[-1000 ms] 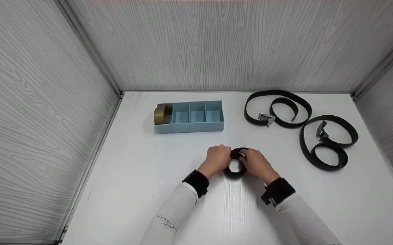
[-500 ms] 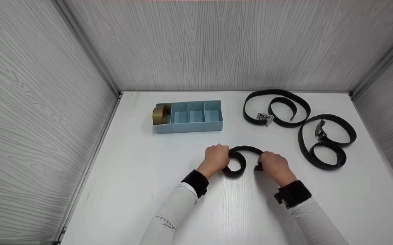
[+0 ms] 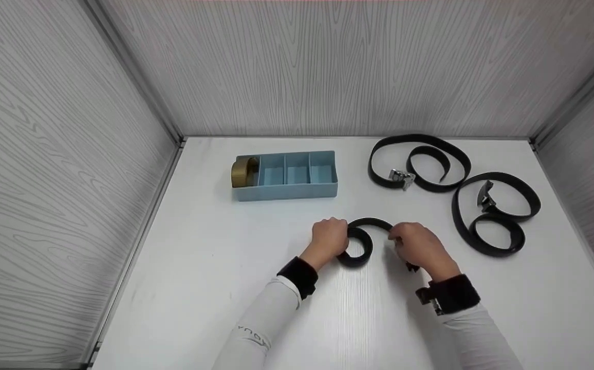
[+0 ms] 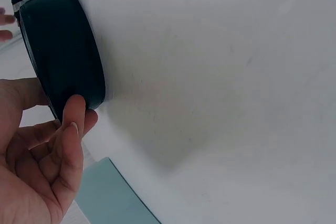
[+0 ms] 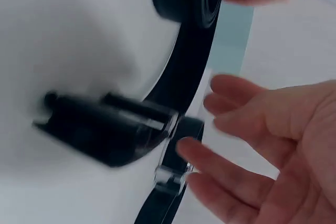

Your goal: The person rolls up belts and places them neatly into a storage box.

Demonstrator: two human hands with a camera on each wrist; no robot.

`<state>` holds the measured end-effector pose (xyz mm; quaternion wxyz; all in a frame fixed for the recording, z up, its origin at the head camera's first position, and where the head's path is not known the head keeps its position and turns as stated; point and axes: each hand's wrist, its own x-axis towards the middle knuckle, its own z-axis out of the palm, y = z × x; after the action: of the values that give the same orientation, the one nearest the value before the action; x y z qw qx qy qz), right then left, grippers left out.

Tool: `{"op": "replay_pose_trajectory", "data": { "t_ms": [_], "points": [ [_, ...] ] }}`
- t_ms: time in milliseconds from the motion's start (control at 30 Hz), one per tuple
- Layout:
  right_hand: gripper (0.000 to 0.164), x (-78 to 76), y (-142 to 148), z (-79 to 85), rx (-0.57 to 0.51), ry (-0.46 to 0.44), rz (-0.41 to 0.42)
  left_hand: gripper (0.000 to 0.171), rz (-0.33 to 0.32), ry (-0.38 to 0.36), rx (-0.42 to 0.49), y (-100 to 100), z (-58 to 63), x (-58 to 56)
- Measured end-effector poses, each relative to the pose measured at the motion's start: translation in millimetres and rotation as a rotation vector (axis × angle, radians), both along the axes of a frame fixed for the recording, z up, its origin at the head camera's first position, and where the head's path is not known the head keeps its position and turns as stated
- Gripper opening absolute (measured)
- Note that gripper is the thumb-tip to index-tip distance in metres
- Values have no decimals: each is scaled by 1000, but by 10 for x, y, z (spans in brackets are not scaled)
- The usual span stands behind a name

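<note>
A black belt [image 3: 354,261] stands on edge in a tight coil on the white table. My left hand [image 3: 329,237] pinches the coil's left side; in the left wrist view its thumb and fingers hold the lower end of the coil [image 4: 63,45]. From the coil the loose strap [image 3: 373,222] arcs right toward my right hand [image 3: 420,247]. In the right wrist view, the right hand's fingers [image 5: 231,177] are spread beside the strap, with a gap between them. The belt's dark buckle [image 5: 100,135] is blurred there, left of the fingers; the head view shows only its tip.
A blue divided box [image 3: 286,192] stands behind the hands, with a rolled golden-brown belt [image 3: 241,173] in its left compartment. To the right lie two more black belts in loose loops, a rear one [image 3: 379,180] and a front one [image 3: 461,226]. Wood-grain panels [image 3: 297,67] enclose the table.
My right hand has moved right from the coil, drawing out the strap's buckle end, and its fingers have since loosened. The left hand has stayed on the coil.
</note>
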<state>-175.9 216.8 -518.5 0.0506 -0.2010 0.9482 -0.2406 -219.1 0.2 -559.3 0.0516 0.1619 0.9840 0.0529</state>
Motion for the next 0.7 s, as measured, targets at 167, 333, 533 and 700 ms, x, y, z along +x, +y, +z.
{"op": "replay_pose_trajectory", "data": {
  "t_ms": [167, 333, 533, 700],
  "points": [
    [13, 23, -357, -97, 16, -60, -108, 7, 21, 16, 18, 17, -12, 14],
    [27, 33, -616, -290, 24, -124, -259, 9, 29, 6, 13, 15, -18, 28],
    [15, -38, -732, -352, 69, -40, -318, 9, 44, 15, 36, 6, -2, 31],
    [13, -96, -747, -324, 158, -17, -292, 7, 17, 51, 54, 7, 3, 1]
  ]
}}
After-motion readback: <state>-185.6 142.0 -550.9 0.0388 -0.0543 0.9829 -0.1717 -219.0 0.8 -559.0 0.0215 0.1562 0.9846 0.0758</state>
